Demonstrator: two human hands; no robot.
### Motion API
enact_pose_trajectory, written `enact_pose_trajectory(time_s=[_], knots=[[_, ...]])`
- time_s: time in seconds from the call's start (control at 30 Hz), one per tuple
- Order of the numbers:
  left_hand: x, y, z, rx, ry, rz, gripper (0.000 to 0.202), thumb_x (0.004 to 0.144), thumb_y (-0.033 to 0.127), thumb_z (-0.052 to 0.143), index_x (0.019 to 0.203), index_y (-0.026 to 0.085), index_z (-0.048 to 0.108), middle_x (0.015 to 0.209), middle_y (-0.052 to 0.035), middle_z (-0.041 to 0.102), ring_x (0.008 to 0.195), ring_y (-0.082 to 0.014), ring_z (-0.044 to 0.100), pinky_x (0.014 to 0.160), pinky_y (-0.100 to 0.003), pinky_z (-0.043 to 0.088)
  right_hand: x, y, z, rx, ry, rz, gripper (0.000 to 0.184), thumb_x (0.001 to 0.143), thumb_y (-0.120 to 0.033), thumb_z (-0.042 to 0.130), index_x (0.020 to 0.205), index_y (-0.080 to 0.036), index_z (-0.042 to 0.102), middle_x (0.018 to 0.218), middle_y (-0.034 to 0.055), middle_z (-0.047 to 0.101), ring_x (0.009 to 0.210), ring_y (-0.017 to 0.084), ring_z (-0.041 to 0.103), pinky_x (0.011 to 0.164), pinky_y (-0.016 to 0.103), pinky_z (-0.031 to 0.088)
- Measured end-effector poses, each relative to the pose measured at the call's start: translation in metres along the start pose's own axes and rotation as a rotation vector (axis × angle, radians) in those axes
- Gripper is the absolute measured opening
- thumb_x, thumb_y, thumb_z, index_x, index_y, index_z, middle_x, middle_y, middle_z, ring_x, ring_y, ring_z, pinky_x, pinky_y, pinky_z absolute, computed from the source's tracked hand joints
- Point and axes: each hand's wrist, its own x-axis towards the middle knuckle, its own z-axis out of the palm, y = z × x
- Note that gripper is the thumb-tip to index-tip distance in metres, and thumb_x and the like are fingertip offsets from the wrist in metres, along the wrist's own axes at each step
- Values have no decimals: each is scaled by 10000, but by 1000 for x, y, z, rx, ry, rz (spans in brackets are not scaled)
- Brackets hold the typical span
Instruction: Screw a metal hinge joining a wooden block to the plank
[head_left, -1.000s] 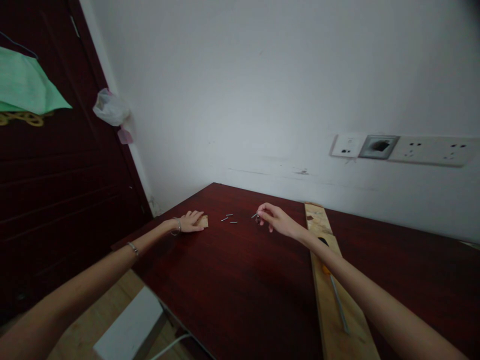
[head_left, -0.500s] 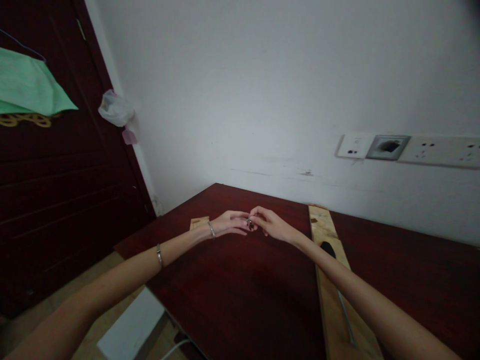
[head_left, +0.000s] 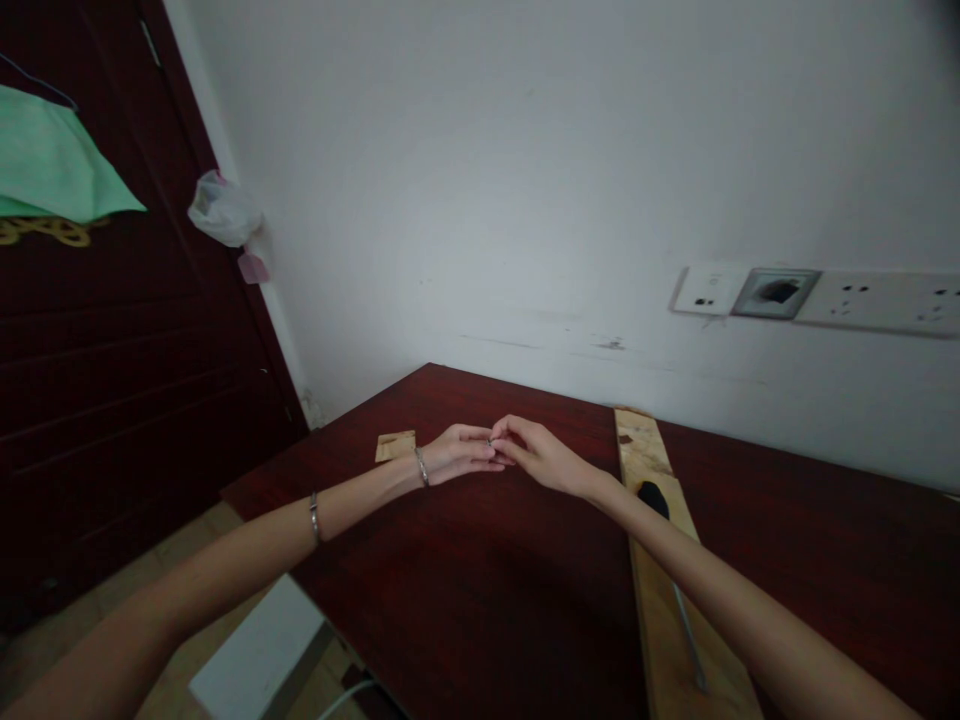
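Above the dark red table (head_left: 480, 570) my left hand (head_left: 459, 455) and my right hand (head_left: 541, 457) meet at the fingertips. Between them is a small, shiny metal piece (head_left: 490, 441), mostly hidden by the fingers and too small to name. The right thumb and index finger pinch it, while the left fingers close against it from the other side. Right of the hands, a wooden board (head_left: 649, 455) lies across the table. On that board rests a screwdriver (head_left: 654, 497) with a black handle and a long metal shaft, partly behind my right forearm.
A small wood piece (head_left: 394, 446) lies behind my left wrist. White wall sockets (head_left: 705, 291) run along the wall at right. A white box (head_left: 259, 650) stands below the table's left edge, near a white cable (head_left: 346, 697). A dark door (head_left: 112, 380) is at left.
The metal piece showed more clearly between the hands before; now the fingers cover most of it. My left fingers have drawn closer together. The view has shifted slightly.
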Motion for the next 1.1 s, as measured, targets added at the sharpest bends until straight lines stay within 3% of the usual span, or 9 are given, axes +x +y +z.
enact_pose_trajectory(time_s=[0.3, 0.53, 0.7, 0.8, 0.9, 1.1], knots=[[-7, -2, -2, -144, 64, 54, 300, 654, 130, 822, 926, 75, 710, 910, -91, 721, 899, -201, 675, 1030, -458, 418, 8, -1, 11, -119, 101, -91, 146, 946, -309, 426, 903, -194, 506, 845, 22, 558, 748, 130, 529, 701, 268, 443], [-19, 8, -19, -52, 51, 51, 393, 708, 181, 781, 1076, 87, 679, 1080, -151, 692, 1041, -251, 648, 1023, -424, 413, 10, -2, 5, -77, 101, 35, 202, 937, -398, 411, 959, -213, 490, 775, -4, 536, 547, 102, 506, 412, 200, 380], [-20, 12, -71, 244, 293, 78, 458, 661, 179, 812, 1086, 114, 657, 1134, -151, 677, 1051, -235, 639, 1003, -416, 423, 12, 16, 9, -361, 101, -36, 146, 942, -323, 437, 935, -199, 512, 858, 27, 583, 722, 135, 560, 686, 278, 467], [-11, 15, -114, 482, 446, 118, 476, 599, 186, 835, 1032, 111, 653, 1112, -145, 688, 1068, -248, 627, 996, -436, 433, 11, 29, 27, -576, -39, 9, 159, 961, -310, 408, 1002, -198, 513, 963, 52, 600, 771, 147, 591, 706, 282, 463], [2, 17, -150, 656, 592, 134, 489, 591, 184, 823, 1037, 117, 634, 1127, -143, 679, 1102, -253, 610, 982, -434, 450, 11, 37, 48, -648, -112, 7, 166, 965, -294, 404, 1013, -193, 526, 1030, 75, 608, 823, 163, 618, 707, 282, 463], [25, 14, -185, 764, 623, 132, 447, 562, 129, 802, 976, 123, 633, 1127, -131, 668, 1079, -246, 610, 968, -422, 456, 19, 45, 74, -759, -257, -62, 193, 965, -232, 370, 988, -171, 552, 1030, 113, 638, 914, 200, 619, 751, 296, 472]])
